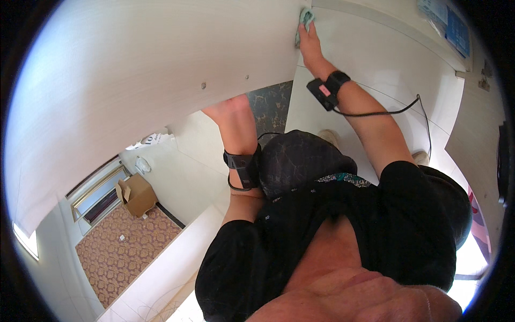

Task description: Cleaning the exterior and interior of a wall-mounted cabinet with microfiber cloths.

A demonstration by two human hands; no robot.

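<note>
My right hand [311, 47] is stretched far forward and grips a pale green cloth [306, 15]. The cloth lies against the side edge of a large white panel [153, 52], close to the floor tiles beyond. Under the lower edge of that panel reaches my left hand [231, 108]; its fingers are hidden behind the panel, so what it touches does not show. Both wrists wear black straps with small devices, and a cable [378, 114] runs from the right one.
My bent knee [301, 161] is between my arms. Two small screws [203, 85] dot the panel. A dark marbled strip [271, 106] crosses the pale tiled floor [362, 48]. To the left are an open cardboard box [139, 195] and a patterned carpet [120, 253]. Blue packages [456, 32] sit upper right.
</note>
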